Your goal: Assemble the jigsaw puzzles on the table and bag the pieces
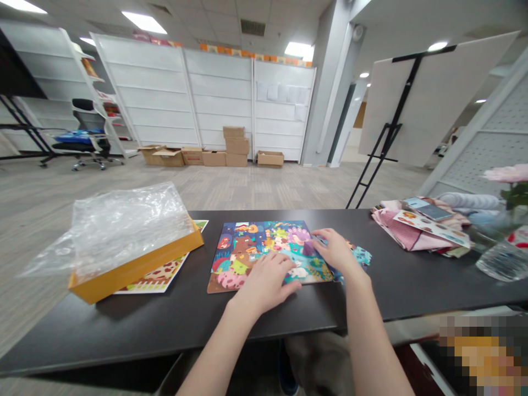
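A colourful jigsaw puzzle (235, 250) with cartoon animals lies on the black table. My left hand (270, 278) rests flat on its lower middle, fingers stretched out and thumb apart. At the puzzle's right edge is my right hand (334, 250), its fingers slightly bent and apart, fingertips touching the picture. That hand and wrist hide part of the right side. Loose puzzle pieces (362, 256) lie just beyond my right wrist, partly covered by it.
On the left, a yellow box (144, 263) with clear plastic wrap (127, 225) sits over a printed sheet (169, 275). To the right are folded cloths (388, 225), a phone (435, 211), a sticker sheet (433, 228) and a glass vase (505, 258). The black table's (185, 324) front edge is near me.
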Available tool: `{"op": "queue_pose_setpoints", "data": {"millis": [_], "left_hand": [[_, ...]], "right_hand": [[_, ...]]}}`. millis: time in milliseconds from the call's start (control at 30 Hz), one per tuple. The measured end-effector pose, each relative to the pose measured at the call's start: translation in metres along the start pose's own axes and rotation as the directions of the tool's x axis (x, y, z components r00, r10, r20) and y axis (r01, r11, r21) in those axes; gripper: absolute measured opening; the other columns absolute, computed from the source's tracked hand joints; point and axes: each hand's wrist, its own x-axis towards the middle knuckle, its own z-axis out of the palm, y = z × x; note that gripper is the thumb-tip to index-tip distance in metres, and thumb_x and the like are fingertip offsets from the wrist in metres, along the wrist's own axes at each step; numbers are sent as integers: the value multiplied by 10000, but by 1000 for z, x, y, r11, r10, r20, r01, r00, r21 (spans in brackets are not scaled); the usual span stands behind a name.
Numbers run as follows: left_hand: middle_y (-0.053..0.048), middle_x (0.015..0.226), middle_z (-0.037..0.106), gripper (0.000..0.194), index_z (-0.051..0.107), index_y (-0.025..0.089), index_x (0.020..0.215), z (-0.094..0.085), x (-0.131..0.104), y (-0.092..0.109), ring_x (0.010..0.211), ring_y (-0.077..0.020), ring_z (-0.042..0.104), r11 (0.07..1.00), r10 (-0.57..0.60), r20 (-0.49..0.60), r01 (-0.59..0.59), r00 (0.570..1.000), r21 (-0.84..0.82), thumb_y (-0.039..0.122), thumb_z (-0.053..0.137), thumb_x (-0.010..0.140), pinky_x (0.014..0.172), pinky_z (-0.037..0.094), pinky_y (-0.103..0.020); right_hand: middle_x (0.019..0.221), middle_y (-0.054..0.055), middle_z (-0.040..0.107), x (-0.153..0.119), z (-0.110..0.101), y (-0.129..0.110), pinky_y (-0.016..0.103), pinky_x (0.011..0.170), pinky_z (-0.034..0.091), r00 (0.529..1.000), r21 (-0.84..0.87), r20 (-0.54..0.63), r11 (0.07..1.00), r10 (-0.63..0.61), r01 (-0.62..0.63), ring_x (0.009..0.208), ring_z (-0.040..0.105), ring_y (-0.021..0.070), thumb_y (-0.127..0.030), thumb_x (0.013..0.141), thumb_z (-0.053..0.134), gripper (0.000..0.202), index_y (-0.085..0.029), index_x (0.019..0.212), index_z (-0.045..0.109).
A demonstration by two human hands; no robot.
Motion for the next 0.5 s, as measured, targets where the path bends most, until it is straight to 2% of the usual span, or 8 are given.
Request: {"op": "queue_pose_setpoints", "data": {"millis": [33,100,167,267,367,500], "left_hand": [[-64,1265,651,357,648,248,1197,2,-1,3,1202,-263,558,1000,25,5,-25,1000,-5,448,678,903,1042,438,-393],[-63,1292,646,383,641,256,1225,5,-2,8,1217,-275,548,999,37,9,-37,999,14,460,676,904,1048,429,-417],[-61,1283,654,344,647,255,1211,7,-2,12,1220,-286,543,999,27,8,-28,1000,43,443,655,923,1041,426,-441],[-59,1266,667,257,656,250,1183,9,-1,15,1216,-282,546,997,5,9,-6,1000,75,377,600,966,1027,427,-445],[-57,1241,679,237,668,254,1169,8,0,15,1200,-269,554,997,0,12,-1,1000,83,363,576,980,1025,426,-428],[-51,1213,690,238,678,260,1160,8,1,14,1178,-273,564,996,5,9,-6,1000,87,375,589,971,1016,433,-432]], "right_hand": [[1132,121,720,-3,-8,11,350,963,481,992,-42,-72,994,102,-105,1042,670,250,-289,896,595,277,-202,1099,762],[1139,154,718,-7,-20,33,379,923,497,932,-121,-190,935,308,-333,1033,677,287,-316,874,594,293,-189,1071,770],[1128,172,722,-9,-26,50,397,881,509,884,-132,-227,887,408,-444,1015,687,310,-352,872,589,324,-181,1081,767],[1101,167,732,-4,-21,56,383,849,517,902,-129,-176,899,395,-419,982,701,301,-380,864,597,348,-184,1101,759],[1114,152,736,5,-9,49,374,835,523,930,-155,-109,918,351,-365,973,706,291,-418,849,623,369,-202,1119,752],[1096,130,754,11,4,40,376,803,519,947,-216,-42,922,319,-320,1006,701,321,-455,791,694,393,-226,1105,753]]}}
